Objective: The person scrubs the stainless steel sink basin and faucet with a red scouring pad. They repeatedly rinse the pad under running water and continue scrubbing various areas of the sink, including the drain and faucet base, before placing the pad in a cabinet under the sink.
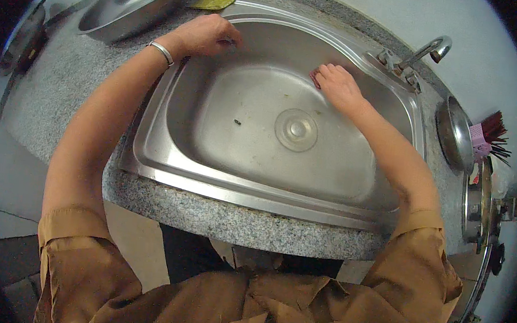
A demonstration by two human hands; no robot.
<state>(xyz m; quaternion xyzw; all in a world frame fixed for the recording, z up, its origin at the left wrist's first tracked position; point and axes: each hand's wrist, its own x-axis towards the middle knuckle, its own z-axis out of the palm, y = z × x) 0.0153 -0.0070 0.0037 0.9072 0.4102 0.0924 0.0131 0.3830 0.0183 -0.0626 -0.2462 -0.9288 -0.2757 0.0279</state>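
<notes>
A stainless steel sink [249, 161] is set into a speckled granite counter. Over its back left rim is my left hand [211, 35], its fingers curled; whether something lies within them cannot be told. My right hand [338, 86] is inside the basin near the back wall, closed on a small dark red cloth or pad [315, 77]. A round drain strainer [296, 129] sits in the basin floor. Left of it lies a small dark scrap [237, 122], and a few tiny bits lie behind the drain.
Behind the sink's right side stands a curved metal faucet [424, 49]. A large metal bowl [129, 3] and a yellow-green sponge or pad [216, 0] are at the back left. At right are a metal bowl [456, 131], a pink holder [479, 140] with chopsticks, and pans.
</notes>
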